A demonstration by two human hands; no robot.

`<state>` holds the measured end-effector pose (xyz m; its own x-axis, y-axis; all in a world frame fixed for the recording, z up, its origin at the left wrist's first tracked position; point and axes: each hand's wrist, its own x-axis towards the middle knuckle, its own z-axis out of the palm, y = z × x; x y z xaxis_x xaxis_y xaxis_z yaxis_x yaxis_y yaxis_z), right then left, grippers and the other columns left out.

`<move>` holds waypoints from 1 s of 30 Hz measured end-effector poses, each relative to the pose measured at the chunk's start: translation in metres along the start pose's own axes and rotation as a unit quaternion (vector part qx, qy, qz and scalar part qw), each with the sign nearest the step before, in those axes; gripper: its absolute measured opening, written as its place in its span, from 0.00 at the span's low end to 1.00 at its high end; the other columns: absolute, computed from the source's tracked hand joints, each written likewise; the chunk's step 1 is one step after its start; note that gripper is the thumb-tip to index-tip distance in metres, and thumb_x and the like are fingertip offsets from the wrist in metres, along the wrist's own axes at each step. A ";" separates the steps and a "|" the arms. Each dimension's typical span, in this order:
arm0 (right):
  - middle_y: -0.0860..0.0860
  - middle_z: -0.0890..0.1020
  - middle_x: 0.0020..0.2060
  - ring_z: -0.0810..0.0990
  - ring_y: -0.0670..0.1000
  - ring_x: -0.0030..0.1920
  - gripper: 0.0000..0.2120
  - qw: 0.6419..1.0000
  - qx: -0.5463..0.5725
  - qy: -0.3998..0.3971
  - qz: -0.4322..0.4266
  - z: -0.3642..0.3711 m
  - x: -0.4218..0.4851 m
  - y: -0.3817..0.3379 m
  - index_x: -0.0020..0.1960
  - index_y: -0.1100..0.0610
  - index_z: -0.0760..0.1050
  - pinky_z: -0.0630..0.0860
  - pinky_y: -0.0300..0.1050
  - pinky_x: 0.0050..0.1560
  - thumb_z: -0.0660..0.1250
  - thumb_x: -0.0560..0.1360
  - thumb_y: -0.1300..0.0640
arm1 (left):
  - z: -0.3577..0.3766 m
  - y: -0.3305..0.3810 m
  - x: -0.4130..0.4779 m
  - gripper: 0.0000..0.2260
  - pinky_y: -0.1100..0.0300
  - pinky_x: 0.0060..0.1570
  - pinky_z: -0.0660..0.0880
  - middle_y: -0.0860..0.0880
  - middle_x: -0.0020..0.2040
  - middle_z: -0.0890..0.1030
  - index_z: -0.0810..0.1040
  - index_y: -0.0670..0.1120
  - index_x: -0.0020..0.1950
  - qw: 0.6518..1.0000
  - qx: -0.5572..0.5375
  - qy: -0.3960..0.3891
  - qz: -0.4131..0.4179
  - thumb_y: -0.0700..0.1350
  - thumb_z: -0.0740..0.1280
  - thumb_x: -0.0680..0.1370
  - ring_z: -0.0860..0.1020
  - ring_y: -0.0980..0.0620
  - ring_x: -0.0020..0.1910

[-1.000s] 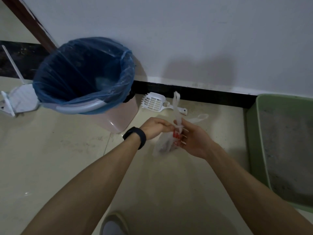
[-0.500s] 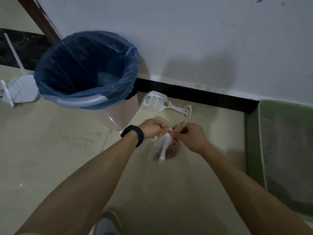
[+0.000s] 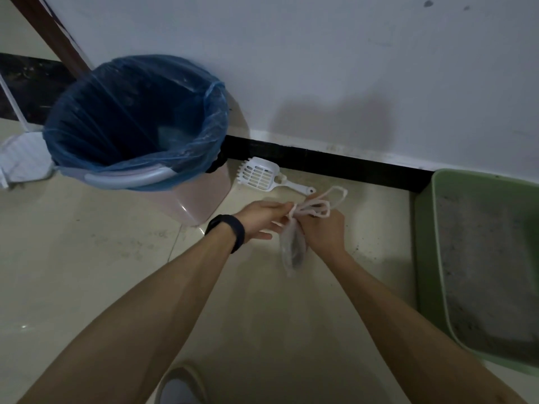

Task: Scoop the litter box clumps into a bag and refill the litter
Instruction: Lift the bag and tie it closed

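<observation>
A small clear plastic bag (image 3: pixel 292 249) with dark clumps inside hangs between my hands above the floor. My left hand (image 3: pixel 264 218) pinches one twisted handle at the bag's neck. My right hand (image 3: pixel 322 228) grips the neck, with the looped handles sticking out above it. The white slotted scoop (image 3: pixel 261 177) lies on the floor by the black skirting, just beyond my hands. The green litter box (image 3: pixel 437 258) with grey litter sits at the right.
A pink bin lined with a blue bag (image 3: pixel 137 123) stands at the left against the wall. A white mop head (image 3: pixel 20 158) lies left of it. Scattered litter grains dot the tiles near the box. My shoe (image 3: pixel 180 386) shows at the bottom edge.
The handles went from sticking up straight to being twisted and looped over my right hand. The bag now hangs narrower and lower between my hands.
</observation>
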<state>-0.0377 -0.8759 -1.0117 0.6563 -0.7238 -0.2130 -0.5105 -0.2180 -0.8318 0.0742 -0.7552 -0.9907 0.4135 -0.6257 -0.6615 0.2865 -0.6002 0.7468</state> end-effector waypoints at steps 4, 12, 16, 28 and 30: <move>0.41 0.80 0.27 0.78 0.38 0.27 0.11 0.997 0.007 -0.071 0.005 -0.003 -0.001 -0.003 0.34 0.45 0.78 0.69 0.29 0.27 0.72 0.73 0.54 | -0.011 -0.009 0.001 0.13 0.60 0.48 0.74 0.56 0.51 0.84 0.85 0.54 0.53 0.999 -0.031 0.034 0.016 0.56 0.74 0.71 0.80 0.55 0.54; 0.40 0.80 0.31 0.80 0.42 0.33 0.09 0.999 -0.011 -0.015 -0.051 0.004 -0.009 -0.005 0.38 0.46 0.76 0.75 0.36 0.35 0.72 0.73 0.56 | -0.021 -0.004 0.002 0.16 0.55 0.53 0.76 0.56 0.52 0.84 0.82 0.57 0.57 0.999 0.004 -0.035 -0.038 0.60 0.73 0.71 0.81 0.56 0.54; 0.47 0.83 0.32 0.81 0.47 0.32 0.04 0.998 -0.034 -0.025 -0.044 0.005 -0.013 -0.001 0.37 0.54 0.80 0.77 0.42 0.34 0.73 0.70 0.57 | -0.027 -0.006 0.001 0.14 0.56 0.52 0.76 0.58 0.52 0.84 0.81 0.57 0.57 0.996 0.032 -0.060 -0.056 0.58 0.71 0.73 0.81 0.58 0.52; 0.54 0.87 0.45 0.84 0.52 0.45 0.08 0.938 -0.227 -0.182 -0.187 -0.011 -0.002 -0.006 0.52 0.54 0.85 0.79 0.46 0.49 0.72 0.75 0.55 | -0.032 -0.001 0.001 0.09 0.63 0.43 0.75 0.52 0.50 0.83 0.80 0.51 0.51 0.986 0.167 -0.025 -0.014 0.55 0.67 0.78 0.80 0.59 0.48; 0.55 0.87 0.44 0.84 0.54 0.44 0.11 0.934 -0.236 -0.197 -0.180 -0.019 0.007 -0.016 0.50 0.55 0.86 0.78 0.46 0.48 0.68 0.77 0.49 | -0.028 0.004 0.002 0.08 0.62 0.42 0.73 0.50 0.47 0.82 0.79 0.48 0.48 0.973 0.229 0.025 0.033 0.51 0.65 0.79 0.80 0.56 0.45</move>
<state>-0.0356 -0.8903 -0.9900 0.9384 -0.2716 -0.2134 -0.3454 -0.7328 -0.5863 0.1002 -0.7453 -0.9875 0.4627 -0.6525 -0.6001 -0.1521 -0.7253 0.6714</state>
